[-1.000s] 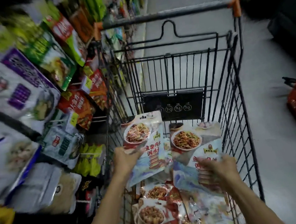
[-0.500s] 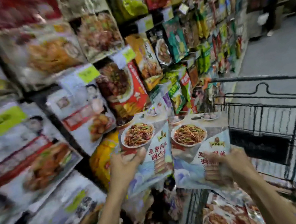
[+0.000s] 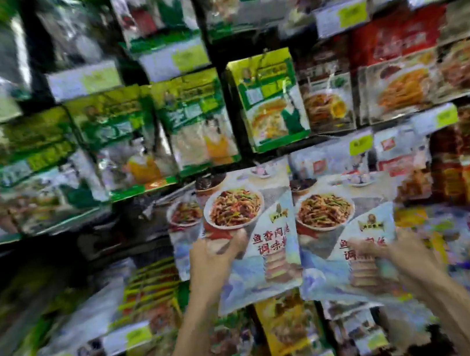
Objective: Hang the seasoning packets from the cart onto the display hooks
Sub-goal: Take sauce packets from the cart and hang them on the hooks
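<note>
Packets: two seasoning packets, same noodle-plate print, held up side by side against the display, inner edges meeting.
Left packet point(image 3: 252, 221): roughly upright, top edge just under the green row.
Left hand point(image 3: 214, 261): gripping Left packet at its left edge, thumb across the front below the plate picture.
Right packet point(image 3: 341, 223): slightly lower, bottom edge flared toward camera.
Right hand point(image 3: 391, 252): gripping Right packet low on the front, fingers curled over the print.
Hung packet point(image 3: 182, 219): same print, behind Left packet, mostly hidden.
Green packets point(image 3: 270, 99): row directly above.
Price tags point(image 3: 173, 59): white and yellow, above the green row; text blurred.
</note>
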`<state>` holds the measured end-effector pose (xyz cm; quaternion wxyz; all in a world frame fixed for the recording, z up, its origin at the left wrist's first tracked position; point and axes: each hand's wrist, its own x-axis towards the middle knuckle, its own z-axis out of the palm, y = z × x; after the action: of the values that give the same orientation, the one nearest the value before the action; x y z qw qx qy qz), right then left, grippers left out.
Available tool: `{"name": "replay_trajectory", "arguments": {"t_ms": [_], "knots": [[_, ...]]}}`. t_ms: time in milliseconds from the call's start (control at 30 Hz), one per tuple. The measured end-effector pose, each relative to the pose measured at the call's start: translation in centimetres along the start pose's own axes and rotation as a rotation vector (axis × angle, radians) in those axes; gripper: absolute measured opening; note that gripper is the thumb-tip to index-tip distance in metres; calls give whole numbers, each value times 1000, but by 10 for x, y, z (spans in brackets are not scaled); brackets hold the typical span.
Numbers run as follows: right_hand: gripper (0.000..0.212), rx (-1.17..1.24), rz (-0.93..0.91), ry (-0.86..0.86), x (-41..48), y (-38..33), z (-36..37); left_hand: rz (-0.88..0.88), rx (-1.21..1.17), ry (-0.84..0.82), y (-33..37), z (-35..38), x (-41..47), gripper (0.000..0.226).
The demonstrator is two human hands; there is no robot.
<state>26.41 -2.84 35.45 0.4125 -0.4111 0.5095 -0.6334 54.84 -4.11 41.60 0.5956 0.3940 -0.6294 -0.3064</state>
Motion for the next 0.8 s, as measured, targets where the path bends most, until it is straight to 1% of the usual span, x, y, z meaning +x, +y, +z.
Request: {"name": "replay_trajectory", "arguments": {"t_ms": [33,67,167,200,267,300,400,500,567,633,667,700,733,800], "knots": [[48,25,-3,-55,1,0,20,-1,10,42,1,-18,-2,42],[45,48,-12,-117,2,-1,39,2,30,87,1,-35,-5,43],[18,64,-35,-279,-1,-3,90,-6,102,179,-2,-79,-14,50],[15,59,-45,-316,-2,-3,103,-25,112,192,-4,-91,-18,54],[17,50,-53,-367,-3,-1,124,-53,137,216,-12,-113,-24,59],[20,43,-52,-371,-4,0,131,-62,151,230,-16,-120,-25,59],[21,41,-47,-343,-2,3,137,-105,172,229,-31,-132,-24,47],[16,15,-34,-312,5,7,128,-154,196,198,-46,-130,-16,51],[23,8,-40,-293,9,9,118,-185,187,166,-57,-122,-6,57],[28,-3,-41,-296,11,9,106,-224,158,158,-64,-114,8,53],[27,-13,-42,-304,12,9,99,-242,146,151,-67,-110,16,51],[23,-21,-42,-311,13,9,94,-259,140,141,-68,-104,24,47],[18,-26,-46,-311,14,10,89,-275,128,140,-69,-100,32,38],[16,-39,-63,-283,16,10,83,-308,75,162,-71,-93,44,17]]}}
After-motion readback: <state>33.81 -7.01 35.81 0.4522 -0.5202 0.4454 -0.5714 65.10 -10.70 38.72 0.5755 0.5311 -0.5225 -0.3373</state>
